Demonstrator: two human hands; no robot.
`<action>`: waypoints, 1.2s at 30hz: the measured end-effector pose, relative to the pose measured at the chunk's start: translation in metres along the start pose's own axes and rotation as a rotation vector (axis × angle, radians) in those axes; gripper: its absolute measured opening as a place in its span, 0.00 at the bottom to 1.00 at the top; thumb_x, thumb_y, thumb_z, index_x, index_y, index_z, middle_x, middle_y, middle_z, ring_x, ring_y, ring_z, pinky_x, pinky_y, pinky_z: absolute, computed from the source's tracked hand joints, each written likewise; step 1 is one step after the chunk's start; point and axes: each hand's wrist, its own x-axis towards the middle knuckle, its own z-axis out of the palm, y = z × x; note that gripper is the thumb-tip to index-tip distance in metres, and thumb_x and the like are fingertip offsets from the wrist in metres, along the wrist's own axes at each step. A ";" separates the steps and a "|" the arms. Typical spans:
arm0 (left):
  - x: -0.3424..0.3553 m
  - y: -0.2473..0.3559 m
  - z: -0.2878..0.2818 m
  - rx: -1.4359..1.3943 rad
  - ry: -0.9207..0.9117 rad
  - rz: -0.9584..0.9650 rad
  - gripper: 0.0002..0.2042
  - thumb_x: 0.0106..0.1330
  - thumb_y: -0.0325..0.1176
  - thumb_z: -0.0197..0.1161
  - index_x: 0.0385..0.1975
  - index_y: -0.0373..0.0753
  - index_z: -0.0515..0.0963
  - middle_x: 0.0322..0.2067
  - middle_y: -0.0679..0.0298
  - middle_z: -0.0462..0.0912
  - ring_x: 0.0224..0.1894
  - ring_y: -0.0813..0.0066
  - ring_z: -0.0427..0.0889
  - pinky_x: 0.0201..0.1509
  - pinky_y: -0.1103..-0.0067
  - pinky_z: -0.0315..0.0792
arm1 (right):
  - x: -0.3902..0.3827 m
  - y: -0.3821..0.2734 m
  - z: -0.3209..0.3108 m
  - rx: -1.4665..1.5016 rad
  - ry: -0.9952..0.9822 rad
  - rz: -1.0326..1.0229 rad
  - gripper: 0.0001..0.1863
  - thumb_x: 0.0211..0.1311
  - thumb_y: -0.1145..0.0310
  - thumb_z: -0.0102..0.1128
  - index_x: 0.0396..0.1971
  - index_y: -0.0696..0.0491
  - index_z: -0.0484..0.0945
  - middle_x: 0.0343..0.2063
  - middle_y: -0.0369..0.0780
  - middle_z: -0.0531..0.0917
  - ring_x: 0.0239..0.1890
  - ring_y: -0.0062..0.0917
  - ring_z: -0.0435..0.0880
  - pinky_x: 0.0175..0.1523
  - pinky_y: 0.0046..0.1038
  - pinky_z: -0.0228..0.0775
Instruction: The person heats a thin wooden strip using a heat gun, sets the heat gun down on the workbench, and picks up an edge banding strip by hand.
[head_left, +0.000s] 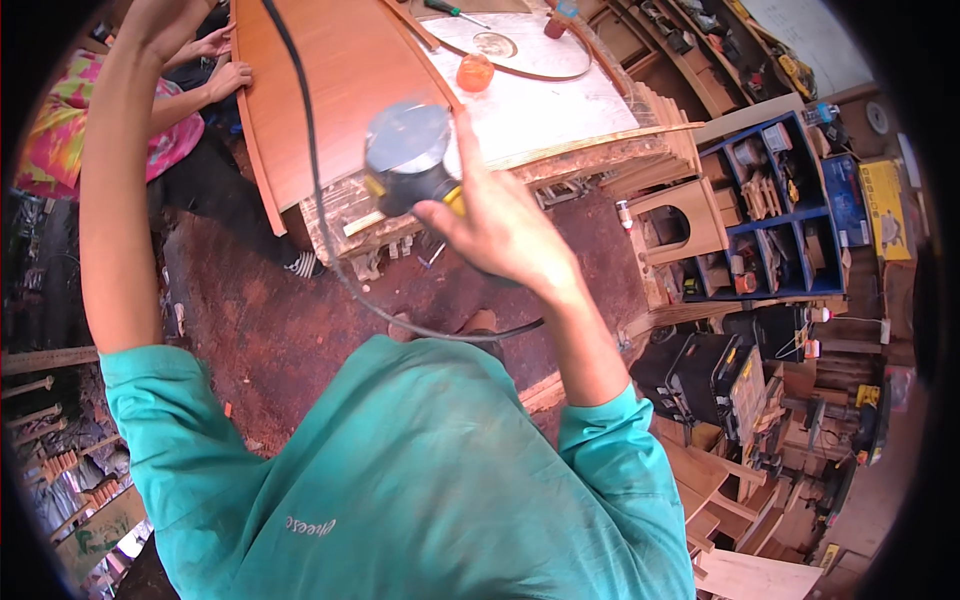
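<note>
A: Looking down from the head view, where is the power tool (410,155)?

B: It hangs in the air in front of the workbench edge (500,170), just below the curved wooden panel (330,80). Its round grey cap faces up toward the camera, and the dark body with yellow trim runs away below it, so the long axis points roughly down and slightly left. The picture is blurred there, so finer detail is lost.

A: Who has it?

B: The right hand (505,235) is wrapped around the lower side of the body, thumb raised beside the cap, fingers curled shut on the housing. The left hand goes out of the frame at the upper left; only the raised forearm (115,200) shows, so whether it is open or closed cannot be told.

A: And the cable?

B: A black cord (310,150) drops from the top edge across the panel, loops under the tool and passes behind the right wrist.

A: Any room to move?

B: Bare reddish floor (260,310) lies below the tool. To the right, a blue shelf unit (790,210) and black cases (700,375) crowd in. At the upper left, another person's hands (225,70) rest on the panel's edge.
</note>
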 end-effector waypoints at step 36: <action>0.103 -0.051 -0.130 -0.541 -0.342 -0.252 0.12 0.75 0.39 0.59 0.49 0.38 0.76 0.34 0.65 0.82 0.26 0.84 0.78 0.28 0.89 0.75 | 0.003 -0.012 -0.012 0.011 -0.066 0.029 0.53 0.64 0.64 0.69 0.75 0.70 0.41 0.44 0.69 0.81 0.52 0.63 0.81 0.60 0.47 0.72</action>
